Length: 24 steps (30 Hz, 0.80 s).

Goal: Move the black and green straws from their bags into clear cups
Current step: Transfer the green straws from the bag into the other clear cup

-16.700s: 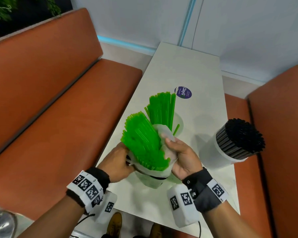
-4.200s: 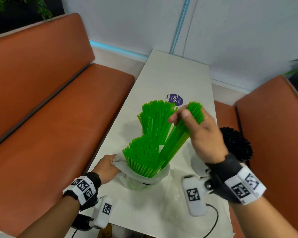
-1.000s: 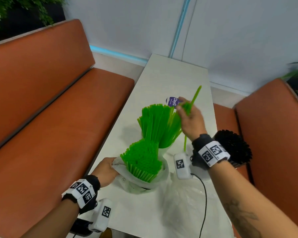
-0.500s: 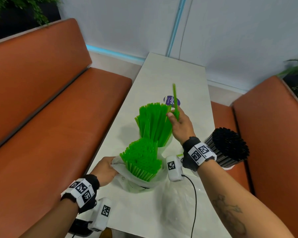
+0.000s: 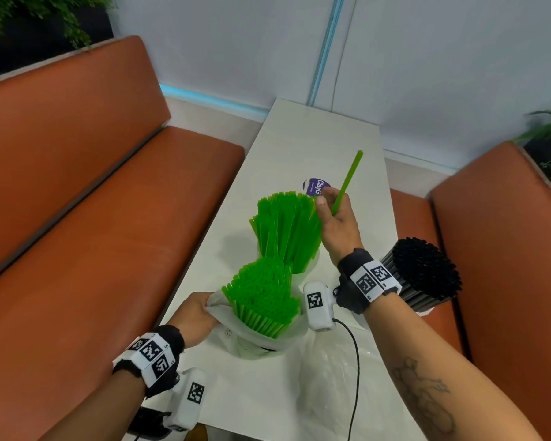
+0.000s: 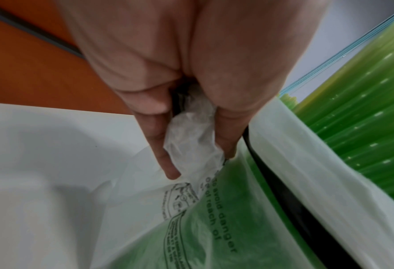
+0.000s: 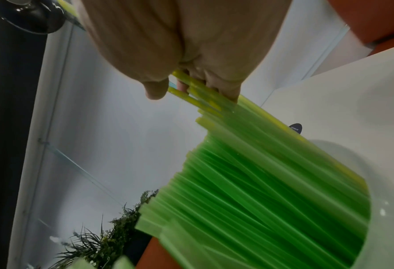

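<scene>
Beyond the bag (image 5: 255,340), my right hand (image 5: 337,224) pinches one green straw (image 5: 347,183) over the half-filled clear cup (image 5: 309,265). Just left of the bag, my left hand (image 5: 194,316) grips its rim; many green straws (image 5: 261,300) remain inside. Right of it, black straws (image 5: 423,275) already fill their cup, I judge.

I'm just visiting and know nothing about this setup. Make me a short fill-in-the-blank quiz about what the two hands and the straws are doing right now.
1. The right hand holds up a single ____ straw.
2. The left hand grips the edge of the plastic ____ around the near green straws.
3. The cup at the table's right edge is packed with ____ straws.
4. The benches on both sides are ____ in colour.

Missing words: green; bag; black; orange
</scene>
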Tool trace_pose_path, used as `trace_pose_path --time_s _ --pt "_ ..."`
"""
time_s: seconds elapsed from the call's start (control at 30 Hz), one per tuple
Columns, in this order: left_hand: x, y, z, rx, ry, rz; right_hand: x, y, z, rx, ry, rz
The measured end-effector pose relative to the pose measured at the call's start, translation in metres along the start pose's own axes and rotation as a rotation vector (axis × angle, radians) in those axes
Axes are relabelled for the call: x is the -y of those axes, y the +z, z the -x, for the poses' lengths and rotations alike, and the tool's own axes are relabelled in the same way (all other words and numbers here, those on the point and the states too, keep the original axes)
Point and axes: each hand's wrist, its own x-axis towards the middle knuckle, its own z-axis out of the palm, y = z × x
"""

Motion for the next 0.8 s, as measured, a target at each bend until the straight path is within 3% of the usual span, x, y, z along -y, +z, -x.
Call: trace_pose_path --time_s 0.27,0.43,0.6,0.7,0.8 --pt "0.000 0.000 0.003 -0.007 0.016 0.000 0.008 -0.011 0.004 -0.027 0.011 -0.045" --pt "0.001 -0.001 0.003 -0.002 0.012 0.003 0.017 -0.034 0.033 -0.128 -0.206 0.022" --pt "0.001 -0.001 0.001 -0.003 0.005 0.017 0.000 -0.039 0.082 0.063 -0.181 0.029" --pt "0.000 0.000 0.001 -0.006 -0.001 0.018 -0.009 -0.035 0.096 0.067 -0.194 0.060" --pt "0.000 0.000 0.001 -0.009 0.001 0.010 -0.014 -0.031 0.097 0.169 -0.091 0.012"
